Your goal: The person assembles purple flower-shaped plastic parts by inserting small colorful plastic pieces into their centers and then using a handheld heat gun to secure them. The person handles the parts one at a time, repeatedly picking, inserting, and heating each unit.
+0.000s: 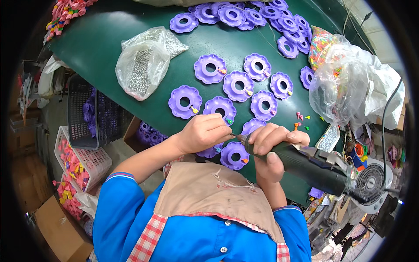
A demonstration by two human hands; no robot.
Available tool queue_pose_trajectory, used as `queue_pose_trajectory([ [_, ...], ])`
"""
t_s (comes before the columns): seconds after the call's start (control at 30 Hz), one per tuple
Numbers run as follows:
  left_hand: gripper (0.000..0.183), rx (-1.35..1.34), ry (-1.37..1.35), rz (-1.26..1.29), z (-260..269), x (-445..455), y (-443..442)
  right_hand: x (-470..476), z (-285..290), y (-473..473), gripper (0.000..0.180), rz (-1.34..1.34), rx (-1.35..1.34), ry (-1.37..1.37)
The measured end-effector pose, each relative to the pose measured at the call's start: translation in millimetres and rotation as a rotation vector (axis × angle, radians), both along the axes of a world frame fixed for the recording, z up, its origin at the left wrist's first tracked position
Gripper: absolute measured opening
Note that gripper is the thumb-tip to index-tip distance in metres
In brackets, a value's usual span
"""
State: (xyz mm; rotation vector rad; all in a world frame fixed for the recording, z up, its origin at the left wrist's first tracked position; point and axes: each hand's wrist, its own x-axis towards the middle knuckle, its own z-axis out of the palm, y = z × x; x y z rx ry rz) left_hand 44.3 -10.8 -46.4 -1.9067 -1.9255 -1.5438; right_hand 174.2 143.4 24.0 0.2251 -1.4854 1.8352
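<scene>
My right hand (pixel 270 147) grips a black electric screwdriver (pixel 304 167), tilted with its bit pointing left. The fingers of my left hand (pixel 208 132) are pinched together around the bit's tip; any small part between them is hidden. Under and around my hands lie purple flower-shaped plastic rings (pixel 185 102). Many carry a small coloured plastic piece at one side, such as a yellow piece (pixel 194 109) and an orange piece (pixel 245 160). My left hand partly covers a ring with a green piece (pixel 229 121).
An open clear bag of small metal screws (pixel 140 70) sits at the table's left. Loose coloured pieces (pixel 299 115) lie right of the rings. More purple rings (pixel 231 15) are heaped at the back, near a bag of coloured pieces (pixel 322 49). Crates (pixel 83 111) stand below left; a fan (pixel 371 183) is right.
</scene>
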Motion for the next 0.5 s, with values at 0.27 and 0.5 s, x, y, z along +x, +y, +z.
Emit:
queue_pose_trajectory([
  [0.27,0.011,-0.226,-0.355,0.102,17.9,19.7,-44.9,20.0,-15.0,-12.3,0.057,0.173,0.144,-0.095],
  [0.5,0.01,-0.257,-0.432,0.028,18.1,23.8,-46.6,21.3,-25.8,-24.7,0.053,0.2,0.104,-0.102],
])
